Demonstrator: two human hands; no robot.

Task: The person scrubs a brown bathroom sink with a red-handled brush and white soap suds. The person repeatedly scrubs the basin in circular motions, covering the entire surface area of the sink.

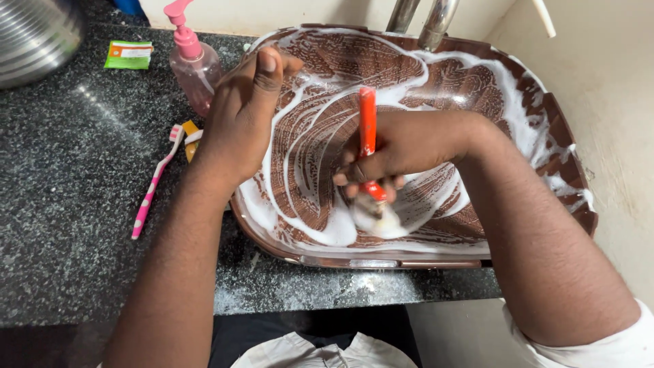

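At the worktop's right edge, the right hand [395, 153] has its fingers clamped mid-handle on a stiff, soapy-slick orange brush [368, 129]; the left hand [238, 116] grips the foamy basin [545, 116] rim.

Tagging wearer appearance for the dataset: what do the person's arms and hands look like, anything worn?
Both forearms are bare. The left hand shows no ring, watch or glove. The right hand wears a thin ring on one finger. A white sleeve is pushed up above the right elbow, and white cloth shows at the bottom edge. No markings visible.
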